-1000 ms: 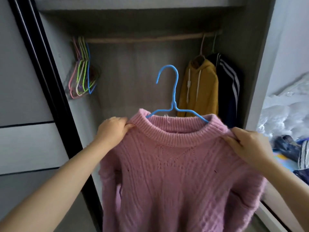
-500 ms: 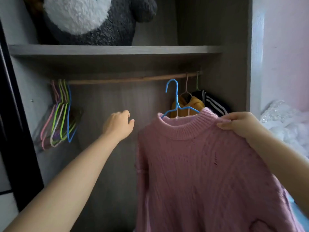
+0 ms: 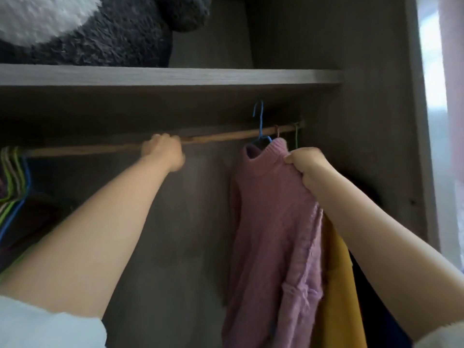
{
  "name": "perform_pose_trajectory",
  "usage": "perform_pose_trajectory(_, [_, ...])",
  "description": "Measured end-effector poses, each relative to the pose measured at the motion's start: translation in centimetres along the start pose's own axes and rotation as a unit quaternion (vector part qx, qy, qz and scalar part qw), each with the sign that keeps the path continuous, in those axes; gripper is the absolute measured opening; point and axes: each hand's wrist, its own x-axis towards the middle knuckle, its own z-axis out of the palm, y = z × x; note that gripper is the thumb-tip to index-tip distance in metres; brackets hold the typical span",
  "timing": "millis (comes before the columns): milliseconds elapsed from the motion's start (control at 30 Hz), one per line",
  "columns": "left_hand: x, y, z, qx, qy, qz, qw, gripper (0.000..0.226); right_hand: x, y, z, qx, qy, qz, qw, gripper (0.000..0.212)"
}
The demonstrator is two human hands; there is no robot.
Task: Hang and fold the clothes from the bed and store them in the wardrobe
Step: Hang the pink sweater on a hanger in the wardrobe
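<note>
A pink knit sweater [image 3: 273, 222] hangs on a blue hanger [image 3: 259, 121] inside the wardrobe. The hanger's hook stands above the wooden rail [image 3: 226, 136], near its right end. My right hand [image 3: 307, 167] grips the sweater's shoulder, fingers curled into the knit. My left hand [image 3: 162, 151] reaches up to the rail's middle and curls round it; the hand is blurred. A yellow garment [image 3: 339, 285] and a dark one [image 3: 371, 310] hang right of the sweater, partly hidden by my right arm.
A grey shelf [image 3: 175, 76] runs just above the rail, carrying a grey and white plush toy [image 3: 88, 28]. Several empty coloured hangers [image 3: 12, 187] bunch at the rail's left end. The wardrobe's right wall [image 3: 376, 121] stands close to the sweater.
The view has tilted up. My right hand lifted the sweater and hanger up to the rail's right end. My left hand rose from mid-air to the rail.
</note>
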Motion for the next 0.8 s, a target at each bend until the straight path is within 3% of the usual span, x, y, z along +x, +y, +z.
perform_pose_trajectory(133, [4.0, 1.4, 2.5, -0.010, -0.031, 0.014, 0.999, 0.051, 3.0, 2.4, 1.3, -0.025, 0.005, 0.000, 1.000, 0.025])
perform_pose_trajectory(333, [9.3, 1.3, 7.2, -0.037, -0.009, 0.029, 0.999, 0.073, 4.9, 5.8, 2.3, -0.092, 0.002, -0.005, 0.996, 0.017])
perform_pose_trajectory(467, [10.4, 1.5, 9.0, -0.039, 0.044, 0.052, 0.997, 0.079, 4.3, 7.8, 2.7, -0.149, 0.021, -0.024, 0.988, 0.024])
perform_pose_trajectory(567, [9.7, 1.1, 9.5, -0.018, 0.072, 0.072, 0.995, 0.080, 3.9, 8.3, 3.5, -0.190, 0.030, -0.049, 0.980, 0.018])
perform_pose_trajectory(633, [9.3, 0.8, 9.5, -0.012, 0.075, 0.084, 0.994, 0.085, 3.4, 8.8, 4.0, -0.272, 0.043, -0.092, 0.957, 0.014])
perform_pose_trajectory(700, [8.5, 0.7, 9.6, -0.020, 0.066, 0.090, 0.994, 0.086, 2.6, 9.0, 4.3, -0.387, 0.055, -0.149, 0.908, 0.016])
perform_pose_trajectory(800, [4.9, 3.1, 10.2, -0.039, 0.057, 0.173, 0.982, 0.065, 1.4, 9.9, 3.8, -0.511, 0.068, -0.194, 0.835, 0.020])
